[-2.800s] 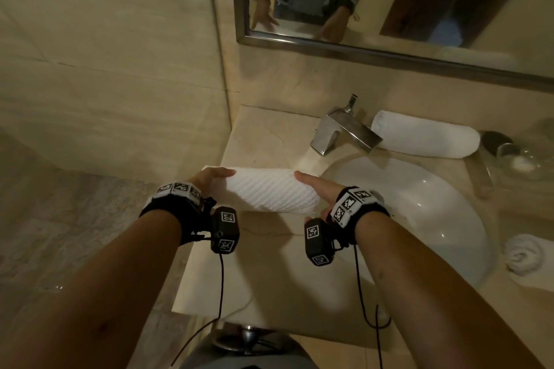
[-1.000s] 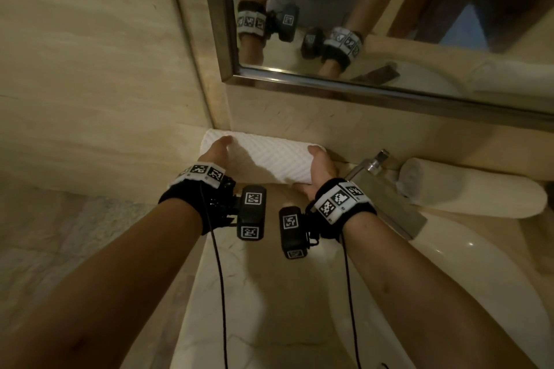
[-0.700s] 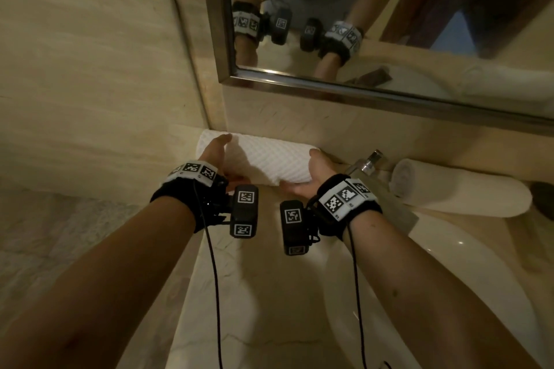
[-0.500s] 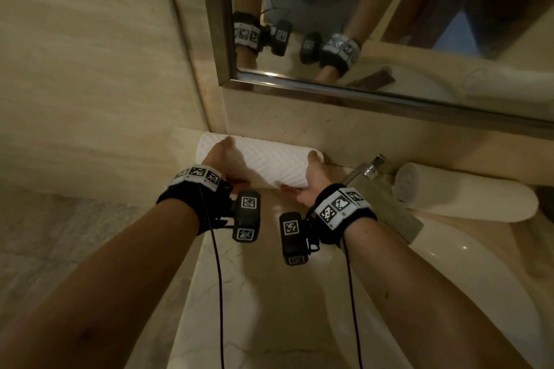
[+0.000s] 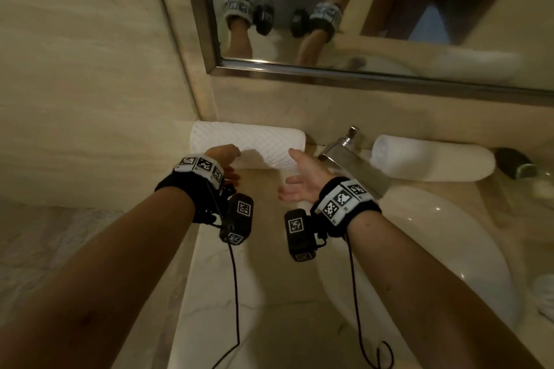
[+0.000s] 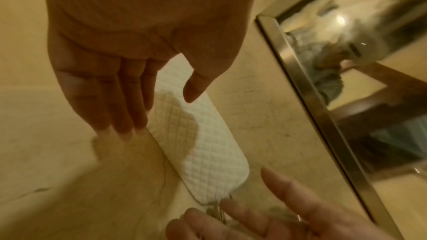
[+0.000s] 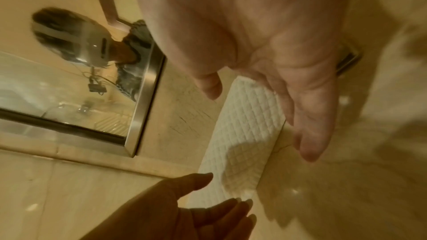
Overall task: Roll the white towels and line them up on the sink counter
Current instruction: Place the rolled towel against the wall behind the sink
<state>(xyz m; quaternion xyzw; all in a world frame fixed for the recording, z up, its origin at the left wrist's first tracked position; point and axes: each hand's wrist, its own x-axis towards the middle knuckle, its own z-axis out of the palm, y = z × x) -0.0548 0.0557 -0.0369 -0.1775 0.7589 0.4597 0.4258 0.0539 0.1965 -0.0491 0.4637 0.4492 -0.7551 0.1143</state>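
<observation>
Half a second ago both hands were pressing the ends of the white waffle-textured rolled towel [image 5: 248, 144]; now they have come off it and drawn back toward the near side. The left hand [image 5: 223, 159] hangs just near the left part of the roll, its fingers [image 6: 120, 112] loosely straight and holding nothing. The right hand [image 5: 299, 180] is turned palm up near the right end, its fingers [image 7: 307, 130] spread and relaxed, also holding nothing. In both wrist views there is a gap between the hands and the towel.

The towel lies at the far left of the beige marble surface [image 5: 227, 293], in the corner, with its long side along the far wall under the metal-framed mirror [image 5: 359, 76]. It keeps its rolled shape without support. On the right of the chrome tap [image 5: 347, 153], a second white smooth rolled towel [image 5: 431, 159] lies along the same far wall, so the two seem to make one line with the tap between them. I judge that the placing of this roll is finished. A crumpled white cloth [image 5: 544, 293] shows at the right edge beside the white basin [image 5: 449, 234]; it may be the next to roll, but I cannot tell surely.

No brand or readable writing is visible; the wrist bands carry only black-and-white square marker patterns.
</observation>
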